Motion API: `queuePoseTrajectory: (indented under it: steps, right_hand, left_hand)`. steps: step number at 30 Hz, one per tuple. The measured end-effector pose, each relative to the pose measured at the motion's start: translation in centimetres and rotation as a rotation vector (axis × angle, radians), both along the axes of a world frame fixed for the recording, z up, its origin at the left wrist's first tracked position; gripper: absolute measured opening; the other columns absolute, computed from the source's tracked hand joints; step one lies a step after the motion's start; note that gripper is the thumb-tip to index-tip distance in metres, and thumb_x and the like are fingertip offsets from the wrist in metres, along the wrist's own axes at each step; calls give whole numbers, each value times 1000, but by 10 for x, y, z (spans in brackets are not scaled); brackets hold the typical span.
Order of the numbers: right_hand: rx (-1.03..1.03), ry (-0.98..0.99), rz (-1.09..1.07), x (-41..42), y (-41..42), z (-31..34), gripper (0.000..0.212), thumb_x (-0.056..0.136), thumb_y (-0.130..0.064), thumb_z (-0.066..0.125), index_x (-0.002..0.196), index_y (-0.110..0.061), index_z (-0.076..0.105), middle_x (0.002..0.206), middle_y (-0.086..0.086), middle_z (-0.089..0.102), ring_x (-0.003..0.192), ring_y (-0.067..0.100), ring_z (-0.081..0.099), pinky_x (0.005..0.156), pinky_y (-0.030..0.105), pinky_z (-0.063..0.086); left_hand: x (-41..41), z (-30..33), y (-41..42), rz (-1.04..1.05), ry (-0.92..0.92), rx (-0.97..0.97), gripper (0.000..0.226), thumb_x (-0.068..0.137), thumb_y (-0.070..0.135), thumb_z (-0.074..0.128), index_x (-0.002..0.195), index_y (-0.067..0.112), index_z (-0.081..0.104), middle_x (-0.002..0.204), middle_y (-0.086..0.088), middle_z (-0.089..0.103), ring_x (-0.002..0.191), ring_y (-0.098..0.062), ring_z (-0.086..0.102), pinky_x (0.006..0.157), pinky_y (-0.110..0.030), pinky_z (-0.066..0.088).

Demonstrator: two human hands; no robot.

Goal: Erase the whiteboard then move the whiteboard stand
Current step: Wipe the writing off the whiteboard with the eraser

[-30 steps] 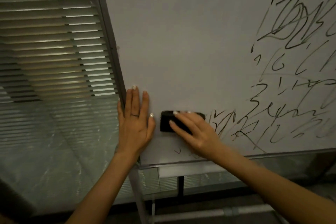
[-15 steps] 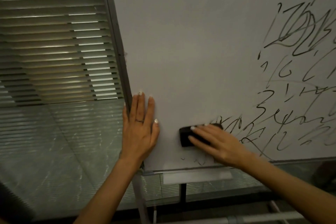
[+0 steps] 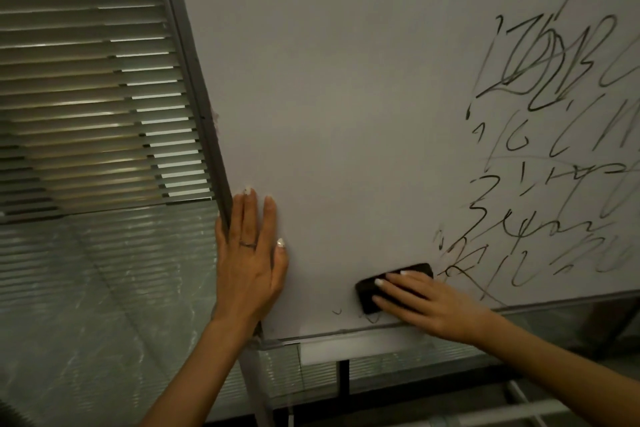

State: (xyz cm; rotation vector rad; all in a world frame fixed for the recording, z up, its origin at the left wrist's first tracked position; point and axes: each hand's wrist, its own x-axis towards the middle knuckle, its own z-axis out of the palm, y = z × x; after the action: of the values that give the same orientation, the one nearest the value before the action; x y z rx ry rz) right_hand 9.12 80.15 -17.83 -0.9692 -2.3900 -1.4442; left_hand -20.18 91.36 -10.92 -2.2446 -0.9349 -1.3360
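The whiteboard (image 3: pixel 346 97) fills most of the view, blank on its left half and covered with black scribbles (image 3: pixel 540 135) on the right. My left hand (image 3: pixel 249 253) lies flat on the board beside its grey left frame (image 3: pixel 204 121), fingers straight and pointing up. My right hand (image 3: pixel 426 302) presses a black eraser (image 3: pixel 372 291) against the board's lower part, fingers stretched over it, at the edge of the scribbles. A few small marks (image 3: pixel 337 311) remain just below the eraser. The stand's leg (image 3: pixel 258 388) runs down under the board's lower left corner.
Horizontal window blinds (image 3: pixel 86 97) hang behind the board on the left, above a glass panel (image 3: pixel 104 305). A white tray (image 3: pixel 363 345) runs under the board's bottom edge. A pale horizontal bar (image 3: pixel 485 418) of the stand crosses low on the right.
My right hand has slid the eraser to the right and downward along the board's lower part, wiping scribbles there. My left hand has stayed flat near the left frame.
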Motion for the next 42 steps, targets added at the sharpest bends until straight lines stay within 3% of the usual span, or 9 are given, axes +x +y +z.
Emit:
queuePoseTrajectory:
  steps: [3, 6, 12, 16, 19, 23, 26, 33, 42]
  right_hand:
    - [-63, -194, 8, 16, -3, 17, 55, 97, -6, 46, 147, -4, 25, 146, 11, 36, 131, 24, 39, 118, 42, 17]
    - [-54, -160, -5, 31, -4, 52, 47, 103, -4, 27, 149, -3, 19, 146, 14, 35, 132, 27, 38, 118, 42, 17]
    - [193, 170, -12, 49, -1, 129, 54, 90, 5, 56, 140, -2, 36, 138, 25, 36, 125, 38, 41, 111, 46, 33]
    - [292, 463, -36, 30, 0, 106, 61, 85, 2, 60, 140, -8, 35, 133, 23, 36, 129, 37, 34, 116, 45, 23]
    - [334, 669, -21, 10, 6, 65, 82, 78, 2, 65, 148, -16, 26, 140, 19, 30, 134, 32, 28, 115, 41, 22]
    - [106, 394, -24, 7, -5, -1, 84, 78, -1, 50, 152, -13, 13, 158, 10, 6, 142, 28, 16, 117, 45, 17]
    - [-31, 136, -72, 15, -15, -29, 68, 91, -3, 39, 152, -8, 10, 146, 15, 31, 130, 32, 34, 118, 44, 14]
    - [-61, 130, 18, -38, 7, -16, 45, 104, -9, 30, 148, -6, 25, 140, 12, 41, 124, 25, 44, 113, 43, 24]
    - [-32, 375, 134, -113, 37, -26, 34, 100, -11, 47, 134, -10, 48, 136, 14, 44, 121, 25, 47, 108, 36, 36]
  left_hand:
    - [-1, -1, 0, 2, 31, 3, 69, 91, 26, 33, 151, 21, 0, 158, 4, -14, 146, -16, -9, 117, -36, -7]
    - [1, -1, 0, 14, 21, 1, 69, 91, 26, 33, 151, 19, 0, 158, 2, -14, 146, -17, -8, 117, -37, -7]
    - [3, -1, -2, 6, -7, 6, 70, 90, 25, 34, 152, 19, 1, 158, 3, -13, 146, -16, -8, 117, -38, -4]
    - [5, -1, -4, 14, -17, -4, 69, 91, 25, 33, 151, 20, 0, 158, 3, -13, 146, -16, -8, 117, -38, -4]
    - [2, -1, -5, 9, -14, -12, 69, 91, 26, 33, 151, 21, -1, 158, 4, -14, 146, -16, -8, 117, -36, -6]
    - [-3, 1, -5, -20, 4, -47, 69, 92, 27, 33, 151, 23, -2, 158, 5, -15, 146, -15, -10, 117, -35, -7]
    - [-1, 1, -6, -27, 16, -43, 62, 98, 33, 26, 151, 22, -2, 158, 4, -15, 146, -16, -9, 117, -37, -6]
    - [-2, 0, -9, -20, 8, -57, 66, 94, 35, 31, 151, 22, -1, 158, 4, -14, 146, -16, -8, 116, -35, -6]
    - [-7, 0, -10, -34, 19, -61, 66, 94, 30, 31, 152, 20, 1, 158, 4, -13, 146, -17, -7, 117, -38, -4]
